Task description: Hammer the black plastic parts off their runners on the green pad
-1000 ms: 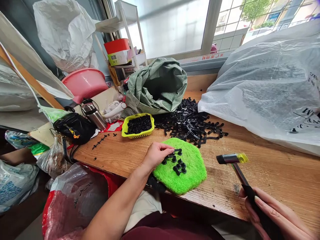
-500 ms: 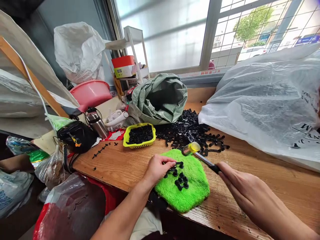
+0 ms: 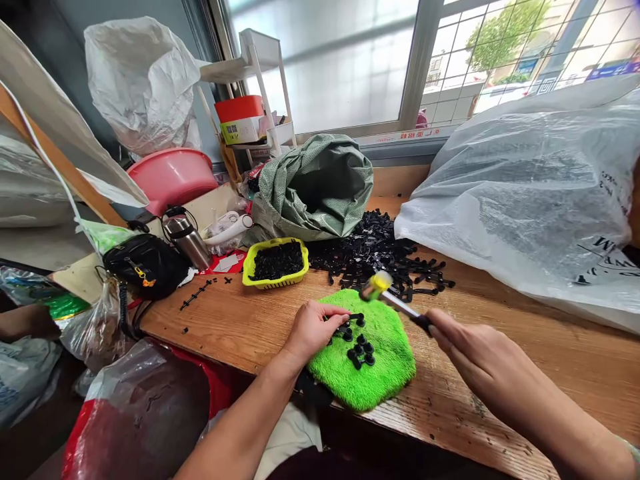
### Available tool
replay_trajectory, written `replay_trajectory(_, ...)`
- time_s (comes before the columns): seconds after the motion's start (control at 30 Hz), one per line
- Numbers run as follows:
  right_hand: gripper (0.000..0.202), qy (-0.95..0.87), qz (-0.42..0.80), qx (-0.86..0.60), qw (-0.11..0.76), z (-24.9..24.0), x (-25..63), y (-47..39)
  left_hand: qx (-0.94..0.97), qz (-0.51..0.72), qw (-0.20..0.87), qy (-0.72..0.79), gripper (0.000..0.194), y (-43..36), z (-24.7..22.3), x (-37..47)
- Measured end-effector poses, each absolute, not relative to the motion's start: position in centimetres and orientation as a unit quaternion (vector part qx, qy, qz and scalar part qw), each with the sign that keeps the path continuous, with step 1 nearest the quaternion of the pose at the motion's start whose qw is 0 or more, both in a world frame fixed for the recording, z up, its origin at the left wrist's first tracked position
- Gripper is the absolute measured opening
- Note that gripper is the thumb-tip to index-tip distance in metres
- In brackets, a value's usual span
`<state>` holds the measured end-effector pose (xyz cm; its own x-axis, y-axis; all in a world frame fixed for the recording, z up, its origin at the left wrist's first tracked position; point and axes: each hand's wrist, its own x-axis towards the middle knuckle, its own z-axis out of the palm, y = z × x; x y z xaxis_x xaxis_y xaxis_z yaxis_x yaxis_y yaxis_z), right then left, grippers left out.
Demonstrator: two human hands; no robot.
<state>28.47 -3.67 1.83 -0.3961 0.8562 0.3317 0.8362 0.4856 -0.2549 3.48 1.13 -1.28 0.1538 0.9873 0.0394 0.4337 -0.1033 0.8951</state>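
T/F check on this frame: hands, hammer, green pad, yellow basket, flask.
1. The right hand holds the hammer. True.
2. The left hand rests in the yellow basket. False: it is on black parts on the green pad.
3. The hammer head lies flat on the table. False: it is raised over the pad.
4. The flask stands left of the basket. True.

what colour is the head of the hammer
Yellow on the hammer head, translucent-looking, held in the right hand; the head view shows it.
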Motion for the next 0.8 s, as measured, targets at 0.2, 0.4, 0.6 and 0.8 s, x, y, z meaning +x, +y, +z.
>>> replay_trajectory(0.2, 0.032, -0.827, 0.034, -0.522, 0.209, 1.7, 28.3, -4.0, 0.651, 0.347, 0.398, 0.544, 0.022, 1.5, -1.5, 3.4)
replay_trajectory(0.4, 0.032, -0.803, 0.083, -0.547, 0.221, 0.7, 28.2, -4.1, 0.652, 0.336, 0.405, 0.546, 0.023, 1.4, -1.2, 3.5)
replay_trajectory(0.6, 0.047, -0.741, 0.192, -0.558, 0.321, -1.0, 30.0, -6.5, 0.455, 0.479, 0.57, 0.488, 0.025, 0.2, -0.7, 2.8)
replay_trajectory(0.8, 0.047, -0.588, 0.332, -0.594, 0.437, -4.1, 32.1, -10.0, 0.369, 0.539, 0.63, 0.419, 0.033, -1.0, 0.4, 1.0)
